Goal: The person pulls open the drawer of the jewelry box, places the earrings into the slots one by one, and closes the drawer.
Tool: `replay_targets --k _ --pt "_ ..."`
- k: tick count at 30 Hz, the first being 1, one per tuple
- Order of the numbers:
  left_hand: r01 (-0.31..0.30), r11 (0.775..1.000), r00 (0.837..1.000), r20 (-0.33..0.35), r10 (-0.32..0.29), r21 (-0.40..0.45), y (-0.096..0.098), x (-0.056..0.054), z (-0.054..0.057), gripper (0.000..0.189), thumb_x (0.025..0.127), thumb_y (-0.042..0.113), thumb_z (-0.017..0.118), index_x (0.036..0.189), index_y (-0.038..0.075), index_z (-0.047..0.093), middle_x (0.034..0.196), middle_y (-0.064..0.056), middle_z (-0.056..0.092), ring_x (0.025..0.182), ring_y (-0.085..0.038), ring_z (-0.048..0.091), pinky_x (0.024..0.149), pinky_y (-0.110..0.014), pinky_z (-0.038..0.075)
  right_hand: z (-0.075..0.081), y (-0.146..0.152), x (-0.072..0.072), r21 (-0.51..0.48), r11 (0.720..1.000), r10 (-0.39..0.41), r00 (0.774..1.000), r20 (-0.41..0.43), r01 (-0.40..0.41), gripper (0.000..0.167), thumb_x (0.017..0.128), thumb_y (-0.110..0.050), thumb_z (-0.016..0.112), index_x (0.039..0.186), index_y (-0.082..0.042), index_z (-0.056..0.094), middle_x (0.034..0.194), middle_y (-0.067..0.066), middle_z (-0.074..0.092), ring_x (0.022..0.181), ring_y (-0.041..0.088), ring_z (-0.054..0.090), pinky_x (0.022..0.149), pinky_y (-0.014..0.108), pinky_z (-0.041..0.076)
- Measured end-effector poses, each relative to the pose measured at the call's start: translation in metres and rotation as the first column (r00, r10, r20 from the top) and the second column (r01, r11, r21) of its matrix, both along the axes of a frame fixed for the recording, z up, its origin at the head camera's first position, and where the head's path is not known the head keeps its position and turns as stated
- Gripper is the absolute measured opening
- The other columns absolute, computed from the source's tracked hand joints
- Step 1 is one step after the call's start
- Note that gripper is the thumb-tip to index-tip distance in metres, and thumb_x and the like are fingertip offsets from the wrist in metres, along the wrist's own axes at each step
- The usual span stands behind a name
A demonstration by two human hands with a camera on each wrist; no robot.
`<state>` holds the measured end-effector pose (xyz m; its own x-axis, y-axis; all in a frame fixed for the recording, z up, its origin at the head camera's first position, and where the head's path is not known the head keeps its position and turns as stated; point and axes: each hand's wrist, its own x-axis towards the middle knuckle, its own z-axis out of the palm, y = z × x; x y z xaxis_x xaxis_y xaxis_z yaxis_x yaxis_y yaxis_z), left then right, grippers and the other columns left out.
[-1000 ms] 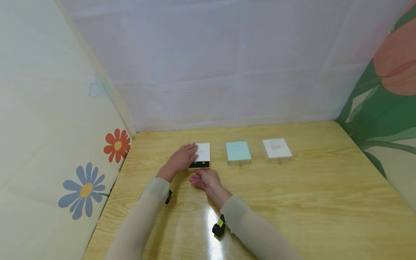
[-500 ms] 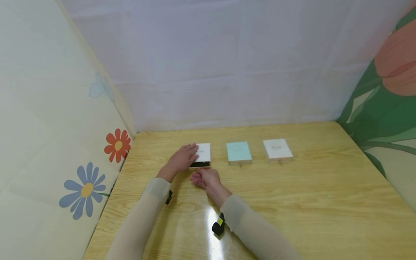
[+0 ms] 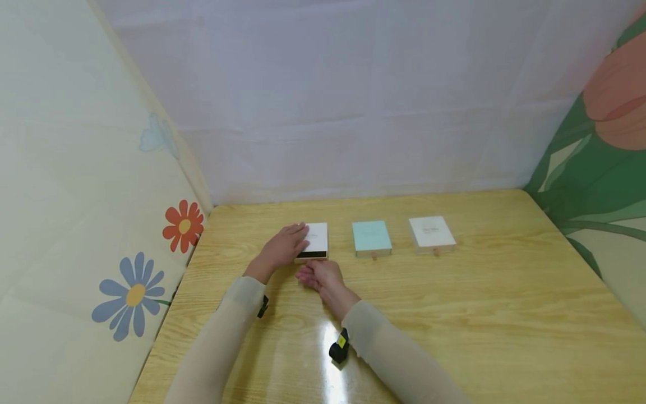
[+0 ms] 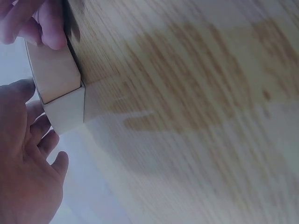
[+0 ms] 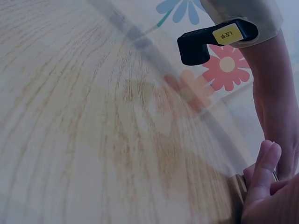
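A small white sliding box (image 3: pixel 317 235) lies on the table, its drawer partly out toward the person so that a narrow black strip (image 3: pixel 312 255) of the inside shows. My left hand (image 3: pixel 282 247) lies across the white top with its fingers extended. At the front end of the drawer is my right hand (image 3: pixel 325 275), its loosely bent fingers touching it. In the left wrist view, the tan drawer side (image 4: pixel 57 77) sticks out of the white sleeve (image 4: pixel 67 112), and the right fingers (image 4: pixel 52 30) press at its end. The right wrist view catches mostly the right hand (image 5: pixel 266 191).
To the right stand a light blue box (image 3: pixel 371 235) and another white box (image 3: pixel 431 231), both with small pull tabs in front. The wooden table (image 3: pixel 484 314) ends at a white cloth (image 3: pixel 363 112) behind. A flower-printed sheet (image 3: pixel 60 196) borders the left.
The drawer has slid further into its sleeve under the right hand's push. The black strip is narrower, and two small shiny pieces on it have gone out of sight. The left hand stays put.
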<state>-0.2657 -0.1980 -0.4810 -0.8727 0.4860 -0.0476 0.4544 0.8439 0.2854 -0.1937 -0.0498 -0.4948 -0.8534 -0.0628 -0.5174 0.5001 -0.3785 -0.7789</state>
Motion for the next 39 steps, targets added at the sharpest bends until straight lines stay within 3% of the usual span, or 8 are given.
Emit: replay_targets --k 3,10,25,31,39 --pt "-0.003 1.0 1.0 0.001 0.003 -0.001 0.0 0.0 0.0 0.056 0.111 0.036 0.04 0.159 0.008 0.032 0.165 -0.011 0.029 0.153 -0.033 0.025 0.126 -0.047 0.022 0.001 0.0 -0.001 -0.01 1.0 -0.004 1.0 -0.005 0.004 0.024 0.103 0.0 0.05 0.117 0.014 0.063 0.098 0.026 0.074 0.061 0.014 0.071 0.059 0.022 0.061" --pt "-0.005 1.0 1.0 -0.003 0.005 -0.002 0.001 -0.001 0.0 0.056 0.11 0.036 0.04 0.158 0.008 0.033 0.165 -0.011 0.029 0.152 -0.033 0.026 0.126 -0.046 0.022 0.001 -0.001 -0.004 -0.021 1.0 -0.012 1.0 -0.013 0.012 0.022 0.101 0.001 0.05 0.113 0.015 0.063 0.076 0.014 0.074 0.059 0.014 0.07 0.056 0.022 0.06" --pt "-0.001 1.0 1.0 -0.006 0.001 0.0 0.0 -0.001 -0.001 0.056 0.11 0.036 0.041 0.158 0.008 0.033 0.164 -0.012 0.03 0.152 -0.034 0.027 0.125 -0.047 0.023 0.0 -0.001 -0.01 -0.014 1.0 -0.014 1.0 -0.005 0.014 0.022 0.103 -0.002 0.051 0.113 0.014 0.063 0.077 0.015 0.074 0.06 0.015 0.071 0.055 0.022 0.06" --pt "-0.002 1.0 1.0 -0.012 0.002 0.008 0.0 -0.001 0.0 0.056 0.11 0.036 0.042 0.158 0.007 0.034 0.164 -0.012 0.031 0.152 -0.034 0.027 0.125 -0.047 0.023 -0.003 -0.001 -0.013 -0.022 1.0 -0.017 1.0 -0.012 0.017 0.022 0.102 -0.001 0.051 0.115 0.014 0.062 0.086 0.02 0.075 0.06 0.014 0.07 0.055 0.022 0.06" --pt "-0.005 1.0 1.0 -0.013 0.005 0.008 0.001 0.0 0.002 0.056 0.109 0.035 0.043 0.157 0.007 0.035 0.163 -0.013 0.032 0.151 -0.035 0.028 0.125 -0.047 0.024 -0.003 -0.001 -0.015 -0.018 1.0 -0.021 1.0 0.022 0.021 0.022 0.103 -0.002 0.052 0.114 0.012 0.064 0.069 0.01 0.071 0.06 0.015 0.071 0.055 0.022 0.06"
